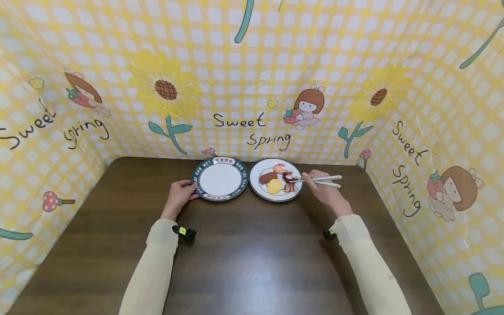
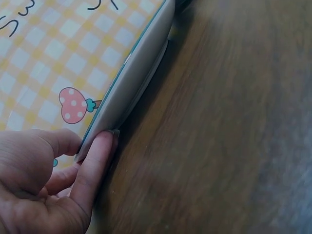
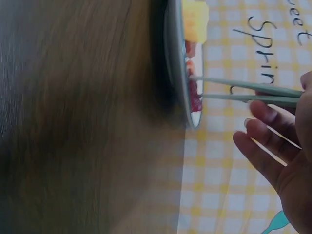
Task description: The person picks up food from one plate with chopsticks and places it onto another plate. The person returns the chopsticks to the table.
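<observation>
My left hand [image 1: 180, 194] pinches the left edge of a plate [image 1: 221, 179] with a dark green lettered rim and a bare white middle. In the left wrist view, the thumb lies at the rim's upper side and a finger [image 2: 92, 170] under it. My right hand [image 1: 323, 190] holds a pair of pale green chopsticks [image 1: 330, 178]. Their tips reach a dark brown food piece [image 1: 288, 178] on a white plate [image 1: 256, 186]. On that plate also lie a shrimp [image 1: 280, 169], a brown slab [image 1: 269, 177], a yellow piece [image 1: 274, 187] and a reddish-brown striped piece [image 1: 290, 187].
Both plates stand side by side at the back of a dark wooden table [image 1: 244, 253]. A yellow checked cloth [image 1: 236, 78] with printed flowers and figures walls in the back and both sides.
</observation>
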The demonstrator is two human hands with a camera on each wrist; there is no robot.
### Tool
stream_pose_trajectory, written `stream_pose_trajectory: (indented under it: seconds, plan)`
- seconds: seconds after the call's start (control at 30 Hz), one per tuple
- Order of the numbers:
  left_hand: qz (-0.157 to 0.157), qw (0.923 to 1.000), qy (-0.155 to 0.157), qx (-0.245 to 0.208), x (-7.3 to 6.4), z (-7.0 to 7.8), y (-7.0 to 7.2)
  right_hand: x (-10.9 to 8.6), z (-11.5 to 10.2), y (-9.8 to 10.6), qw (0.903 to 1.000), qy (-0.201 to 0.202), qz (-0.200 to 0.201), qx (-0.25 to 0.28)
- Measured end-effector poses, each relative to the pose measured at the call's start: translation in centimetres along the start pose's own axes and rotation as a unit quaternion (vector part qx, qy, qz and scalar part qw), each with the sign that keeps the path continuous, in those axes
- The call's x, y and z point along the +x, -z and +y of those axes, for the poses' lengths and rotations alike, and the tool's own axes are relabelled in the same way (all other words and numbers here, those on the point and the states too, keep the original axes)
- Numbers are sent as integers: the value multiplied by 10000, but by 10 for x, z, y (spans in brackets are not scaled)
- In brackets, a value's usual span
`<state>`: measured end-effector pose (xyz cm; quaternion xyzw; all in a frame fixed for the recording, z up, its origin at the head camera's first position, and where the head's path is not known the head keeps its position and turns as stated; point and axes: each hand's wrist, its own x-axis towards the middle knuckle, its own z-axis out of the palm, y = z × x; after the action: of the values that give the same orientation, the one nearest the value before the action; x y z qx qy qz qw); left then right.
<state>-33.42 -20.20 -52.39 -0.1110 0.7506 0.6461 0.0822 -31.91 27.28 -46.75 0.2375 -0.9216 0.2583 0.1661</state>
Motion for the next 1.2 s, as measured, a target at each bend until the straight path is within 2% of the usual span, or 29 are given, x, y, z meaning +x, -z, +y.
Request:
stream_pose_trajectory:
  seconds: [0.3,0.5,0.63,0.83,1.0,1.2]
  plan:
    - [-133,9999,48,-56,-2,0,-2,11,1,0,9965,-175,-786,-225]
    - [-85,9999,24,-93,1,0,-4,15,0,-4,9951,-242,-868,-399]
    - [-102,9999,47,-107,1,-1,-4,14,2,-9,9935,-445,-982,-358]
    - [-90,9997,69,-196,0,-3,-3,13,-4,-10,9934,-514,-978,-320]
    - [46,9997,61,-226,1,-2,-3,13,-11,-11,9933,-555,-971,-286]
    - [229,9997,98,15,0,-1,-4,10,-11,-14,9921,-619,-1041,-335]
